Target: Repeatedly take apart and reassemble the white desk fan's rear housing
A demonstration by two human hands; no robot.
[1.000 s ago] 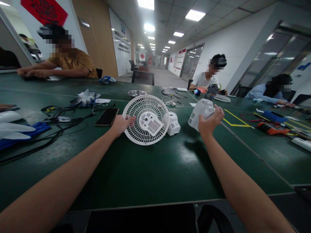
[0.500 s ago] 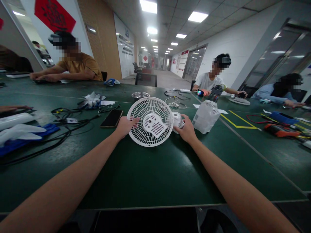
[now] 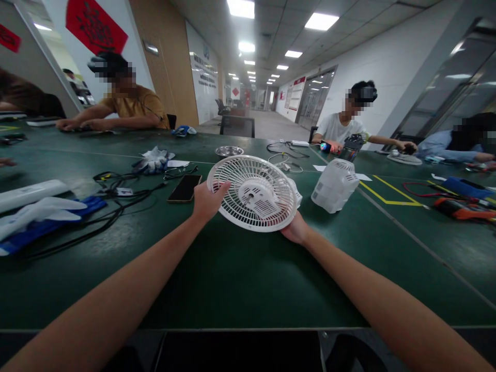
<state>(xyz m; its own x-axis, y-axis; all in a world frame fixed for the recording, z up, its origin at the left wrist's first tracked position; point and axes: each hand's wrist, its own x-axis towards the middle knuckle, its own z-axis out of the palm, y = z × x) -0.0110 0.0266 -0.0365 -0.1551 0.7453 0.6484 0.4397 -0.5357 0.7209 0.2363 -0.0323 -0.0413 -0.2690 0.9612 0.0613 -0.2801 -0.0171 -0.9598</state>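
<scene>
A round white fan grille (image 3: 253, 194) is lifted off the green table (image 3: 240, 279), tilted nearly flat. My left hand (image 3: 207, 200) grips its left rim. My right hand (image 3: 295, 231) holds it from underneath at the lower right, fingers mostly hidden by the grille. A small white motor housing (image 3: 296, 190) peeks out just behind the grille's right edge. A white fan base cover (image 3: 335, 185) stands on the table to the right, apart from both hands.
A black phone (image 3: 185, 188) lies left of the grille, with black cables (image 3: 112, 199), white gloves (image 3: 153, 160) and a metal bowl (image 3: 229, 151) beyond. Red and blue tools (image 3: 461, 206) lie at right. Three people sit working at the table's far sides.
My right hand set the white base cover down, moved to the grille's right side and slid under it. Both hands raised the grille and tipped it flatter.
</scene>
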